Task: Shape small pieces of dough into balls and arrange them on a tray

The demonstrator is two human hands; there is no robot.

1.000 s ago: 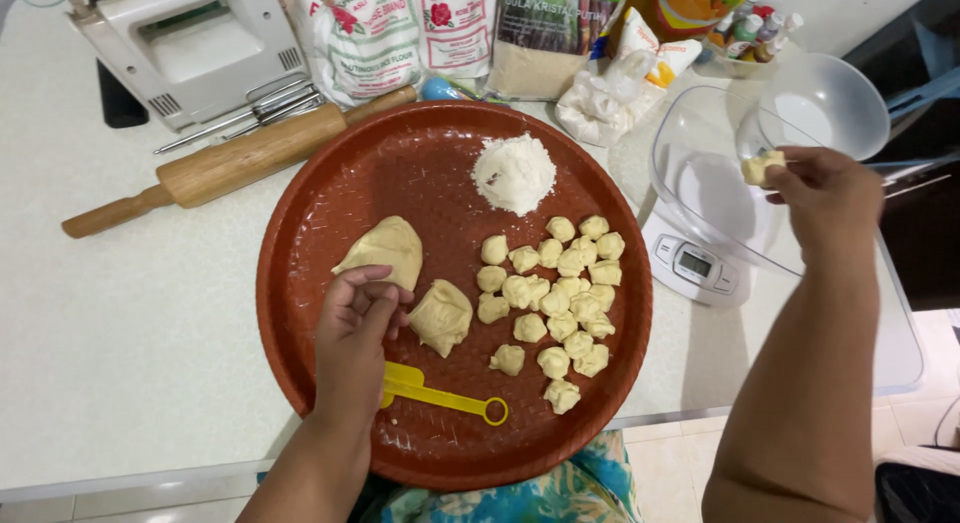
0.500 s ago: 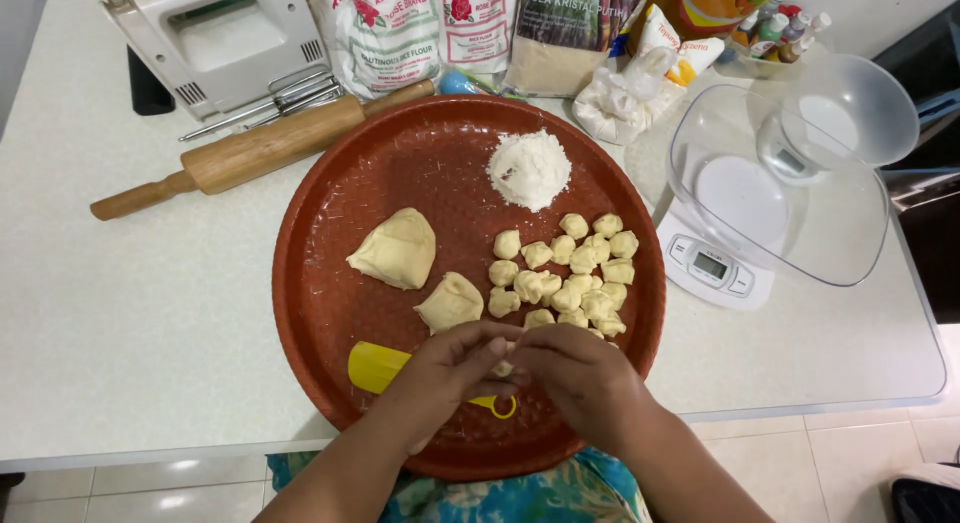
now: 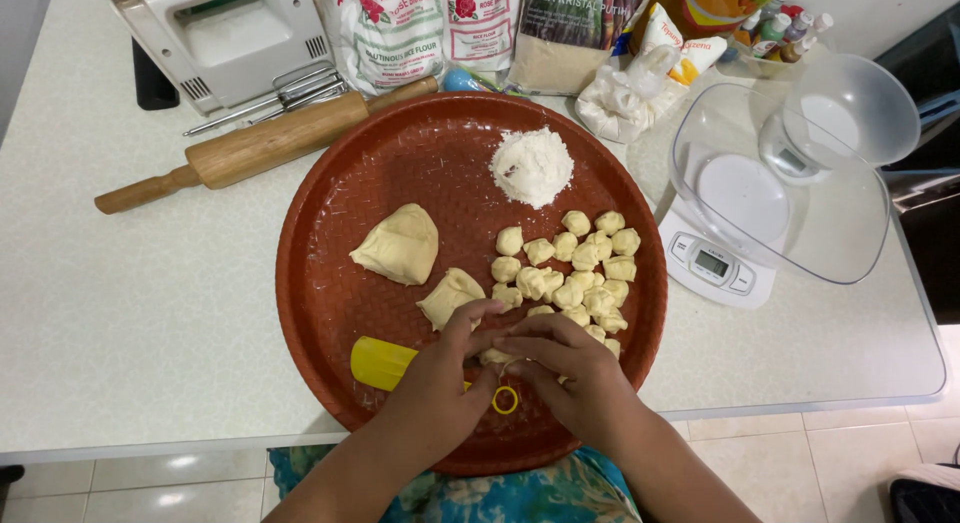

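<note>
left hand (image 3: 440, 378) and right hand (image 3: 565, 368) fingers pinched together on a small dough piece (image 3: 497, 356), seemingly, yellow scraper (image 3: 385, 363) just left of fingers, dough balls (image 3: 575, 268) just beyond, red tray (image 3: 330, 283) beneath

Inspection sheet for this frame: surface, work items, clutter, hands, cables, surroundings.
Surface: pale speckled table bearing a round red-brown tray.
Work items: small dough piece pinched between both hands; cluster of dough balls; two larger dough lumps; flour heap; yellow scraper on the tray.
Clutter: rolling pin, hand mixer, flour and sugar bags, tied plastic bag, kitchen scale with clear bowl, small bottles.
Hands: left hand and right hand meet over the tray's near edge.
Cables: nothing seen.
Surroundings: tiled floor; patterned cloth under the arms.
</note>
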